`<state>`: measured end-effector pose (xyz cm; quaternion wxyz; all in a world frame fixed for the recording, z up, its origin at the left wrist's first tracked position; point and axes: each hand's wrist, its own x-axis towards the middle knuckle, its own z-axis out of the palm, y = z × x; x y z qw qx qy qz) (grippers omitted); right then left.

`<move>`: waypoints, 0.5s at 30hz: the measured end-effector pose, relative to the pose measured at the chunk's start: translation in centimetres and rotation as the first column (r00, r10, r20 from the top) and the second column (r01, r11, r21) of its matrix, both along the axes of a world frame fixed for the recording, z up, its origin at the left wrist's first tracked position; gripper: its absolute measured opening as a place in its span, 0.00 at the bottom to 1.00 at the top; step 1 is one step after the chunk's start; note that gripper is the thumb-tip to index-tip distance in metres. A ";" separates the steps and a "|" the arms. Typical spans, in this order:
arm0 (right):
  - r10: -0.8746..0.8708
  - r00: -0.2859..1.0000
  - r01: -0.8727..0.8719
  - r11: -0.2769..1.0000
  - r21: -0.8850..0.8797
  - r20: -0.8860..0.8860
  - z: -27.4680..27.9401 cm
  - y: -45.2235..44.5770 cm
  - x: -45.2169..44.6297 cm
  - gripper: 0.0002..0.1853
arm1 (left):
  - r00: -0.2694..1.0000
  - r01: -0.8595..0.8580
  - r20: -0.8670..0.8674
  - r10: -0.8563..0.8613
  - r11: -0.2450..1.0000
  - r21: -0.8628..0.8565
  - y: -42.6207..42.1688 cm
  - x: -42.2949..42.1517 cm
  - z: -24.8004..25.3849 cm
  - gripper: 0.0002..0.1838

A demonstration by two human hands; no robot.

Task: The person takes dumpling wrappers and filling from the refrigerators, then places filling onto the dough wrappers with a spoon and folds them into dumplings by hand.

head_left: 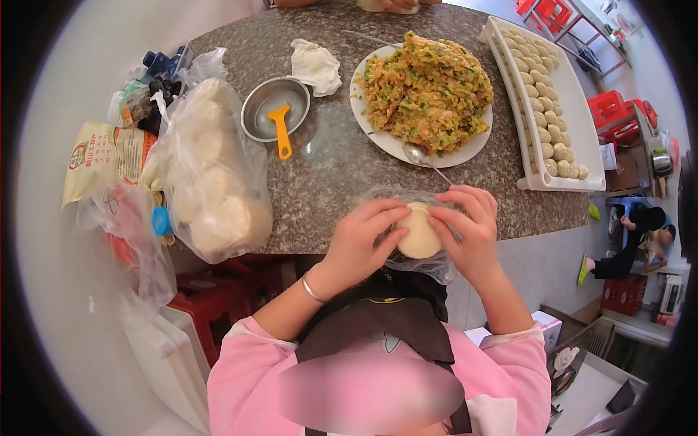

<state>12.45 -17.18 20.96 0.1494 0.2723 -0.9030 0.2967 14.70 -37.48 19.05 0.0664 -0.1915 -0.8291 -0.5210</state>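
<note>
Just over the table's near edge, my left hand (367,236) and my right hand (469,231) are both closed on round, pale dough wrappers (419,238). Thumbs and fingertips pinch the upper rim from either side. Whether it is one wrapper or a stack, I cannot tell. A clear plastic bag (436,267) lies beneath and around the dough. Beyond my hands stands a white plate (384,147) heaped with chopped orange-and-green filling (429,91). A metal spoon (416,154) rests at the plate's near side, its handle pointing towards my right hand.
Rows of pleated dumplings (545,109) fill a white tray (598,156) at right. Leftward are a metal bowl (254,120) with an orange-handled tool (281,132), crumpled tissue (317,67) and a bag of wrappers (211,182). Another person's hand (398,6) shows at the far edge.
</note>
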 end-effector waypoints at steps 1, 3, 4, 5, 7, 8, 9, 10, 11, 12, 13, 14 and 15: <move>-0.016 0.997 0.016 1.000 0.001 -0.081 -0.2 -0.1 0.1 0.07 | 1.000 -0.003 0.000 0.003 1.000 0.003 0.2 0.1 0.1 0.17; -0.033 0.986 0.034 0.999 0.002 -0.164 -0.2 0.0 0.2 0.07 | 0.998 -0.056 0.006 0.055 0.998 0.019 0.5 0.1 0.4 0.17; 0.010 0.983 -0.010 1.000 0.000 -0.183 -0.1 0.1 0.3 0.07 | 0.998 -0.055 0.003 0.055 0.998 0.022 0.5 0.0 0.4 0.17; 0.053 0.977 -0.054 0.999 -0.001 -0.206 0.1 0.1 0.3 0.07 | 0.999 -0.031 -0.015 0.032 0.999 0.023 0.5 -0.2 0.4 0.17; 0.162 0.975 -0.176 0.981 -0.084 -0.149 1.4 0.3 0.9 0.08 | 0.999 -0.014 -0.042 0.015 1.000 0.024 0.2 -0.7 0.4 0.17; 0.271 0.958 -0.284 0.943 -0.175 -0.091 1.9 0.4 1.0 0.08 | 0.986 0.089 -0.147 -0.083 0.995 0.035 -0.2 -1.0 0.3 0.15; 0.273 0.958 -0.286 0.942 -0.174 -0.092 1.8 0.9 0.7 0.08 | 0.952 0.194 -0.249 -0.180 0.980 0.033 -0.4 -1.1 0.2 0.12; 0.185 0.983 -0.173 0.949 -0.266 0.021 1.6 1.8 0.2 0.10 | 0.952 0.193 -0.249 -0.179 0.981 0.034 -0.3 -0.9 0.3 0.12; 0.102 0.985 -0.049 0.939 -0.340 0.141 1.4 2.5 -0.4 0.11 | 0.978 0.207 -0.067 -0.195 0.924 0.323 -0.1 -0.5 0.4 0.10; -0.006 0.981 0.062 0.956 -0.285 0.192 1.5 2.6 -1.4 0.14 | 0.961 0.150 0.103 -0.257 0.797 0.585 0.0 -0.3 0.5 0.07; -0.003 0.982 0.057 0.958 -0.282 0.188 0.9 2.9 -1.8 0.14 | 0.962 0.150 0.098 -0.253 0.795 0.587 0.0 -0.4 0.5 0.07; -0.051 0.980 0.086 0.980 -0.179 0.192 -0.1 3.2 -2.3 0.15 | 0.923 -0.073 0.307 -0.232 0.678 0.732 0.0 -0.7 0.4 0.07; -0.097 0.977 0.113 0.991 -0.075 0.190 -1.2 3.4 -2.7 0.16 | 0.831 -0.314 0.496 -0.251 0.525 0.791 -0.1 -1.1 0.4 0.07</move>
